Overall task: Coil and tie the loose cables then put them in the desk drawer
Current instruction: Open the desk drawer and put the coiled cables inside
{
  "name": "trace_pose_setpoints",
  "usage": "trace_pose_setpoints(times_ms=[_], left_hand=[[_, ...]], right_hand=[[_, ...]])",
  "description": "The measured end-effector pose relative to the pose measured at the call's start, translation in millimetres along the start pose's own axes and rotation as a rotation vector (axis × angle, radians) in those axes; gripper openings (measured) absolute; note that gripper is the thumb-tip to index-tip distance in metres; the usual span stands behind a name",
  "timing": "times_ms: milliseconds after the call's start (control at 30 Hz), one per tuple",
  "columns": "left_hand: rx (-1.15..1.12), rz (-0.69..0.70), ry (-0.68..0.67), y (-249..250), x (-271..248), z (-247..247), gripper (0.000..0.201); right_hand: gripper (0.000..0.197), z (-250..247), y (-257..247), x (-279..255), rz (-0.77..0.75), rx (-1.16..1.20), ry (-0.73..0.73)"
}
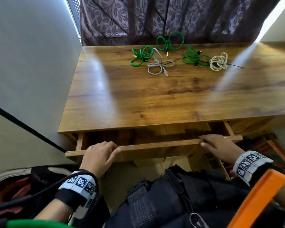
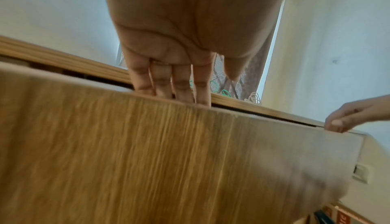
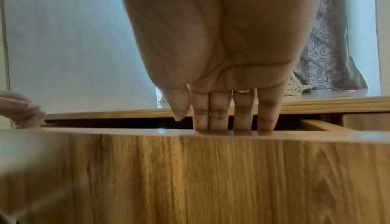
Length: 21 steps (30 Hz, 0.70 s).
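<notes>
My left hand [image 1: 98, 155]: fingers hooked over the top edge of the drawer front [image 1: 155, 146] near its left end, thumb along the outer face, grasping it.
My right hand [image 1: 220, 147]: fingers [image 3: 242, 117] laid over the same edge near the right end, curled onto the inner side, gripping; a ring shows on one.
Drawer [image 1: 146, 134]: part-way out under the table [image 1: 138, 99]; the visible floor of it holds nothing I can see, and its far part is hidden under the tabletop.
Cables: five tied coils lie at the far edge of the table, three green [image 1: 141, 57] [image 1: 169, 42] [image 1: 195, 57], one grey [image 1: 160, 65], one cream [image 1: 219, 61] farthest right.
Hard to make out: the ties themselves are too small to tell.
Beyond: a leaf-patterned curtain [image 1: 155, 18].
</notes>
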<state>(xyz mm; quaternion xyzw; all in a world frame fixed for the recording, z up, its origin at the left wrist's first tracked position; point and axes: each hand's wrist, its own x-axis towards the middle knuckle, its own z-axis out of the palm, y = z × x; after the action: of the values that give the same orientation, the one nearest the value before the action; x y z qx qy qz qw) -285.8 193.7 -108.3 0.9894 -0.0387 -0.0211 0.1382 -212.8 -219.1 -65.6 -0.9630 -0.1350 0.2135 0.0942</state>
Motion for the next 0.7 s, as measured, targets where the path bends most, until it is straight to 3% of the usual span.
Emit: trace_pose_setpoints(times_ms=[167, 467, 533, 700], left_hand=[[-0.09, -0.065, -0.17, 6.4, 14.1, -18.9, 0.048], [-0.047, -0.036, -0.744, 19.6, 36.3, -51.7, 0.043], [-0.025, 0.008, -0.761, 26.6, 47.1, -63.9, 0.041], [-0.036, 0.149, -0.601, 49.4, 93.3, -95.0, 0.039]], right_hand=[[0.027, -7.6, -5.7, 7.6, 0.09, 0.012, -0.071], [0.029, -12.4, -18.6, 0.1, 0.181, -0.025, -0.219], [0.029, -15.5, -17.4, 0.6, 0.165, -0.046, -0.281], [0.039, -22.6, -12.7, 14.1, 0.138, -0.092, -0.427]])
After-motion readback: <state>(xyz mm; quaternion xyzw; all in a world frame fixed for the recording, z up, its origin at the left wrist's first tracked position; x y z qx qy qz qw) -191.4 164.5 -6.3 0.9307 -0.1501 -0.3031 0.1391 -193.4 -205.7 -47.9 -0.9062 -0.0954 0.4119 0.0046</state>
